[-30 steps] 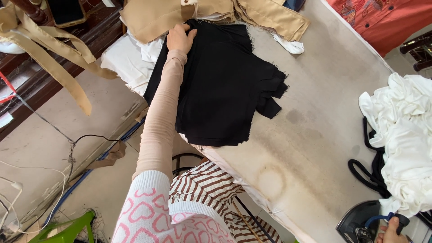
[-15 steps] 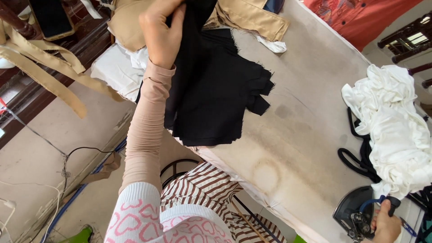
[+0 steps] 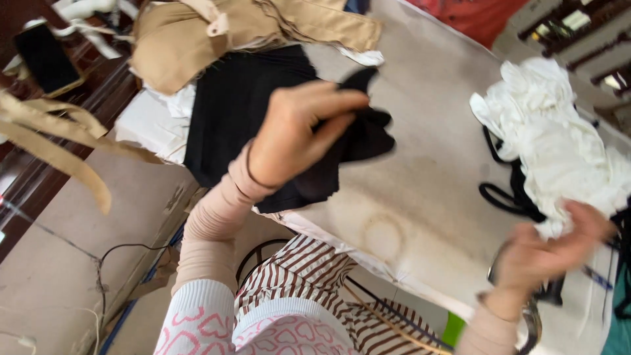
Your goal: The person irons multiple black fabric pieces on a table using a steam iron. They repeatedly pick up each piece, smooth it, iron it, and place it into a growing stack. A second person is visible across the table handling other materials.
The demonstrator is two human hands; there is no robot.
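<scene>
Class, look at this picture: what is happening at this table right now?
A person at a stained padded table holds a piece of black fabric pinched in the left hand, lifted above a stack of black pieces. The right hand, blurred, is open beside a heap of white cloth. Tan garments lie behind.

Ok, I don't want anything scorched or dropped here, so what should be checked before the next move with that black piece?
1. Left hand has a firm pinch on the black fabric piece: ok, thumb and fingers close on it, lifted above the black stack.
2. Right hand free to help: cannot tell, it is blurred; it seems open, near the white cloth pile.
3. Iron safely parked: cannot tell, only a dark edge shows behind the right wrist.
4. Bare spot on the padded board to lay the piece: ok, stained but uncovered.
5. Black cord off that spot: ok, it lies beside the white pile.
</scene>
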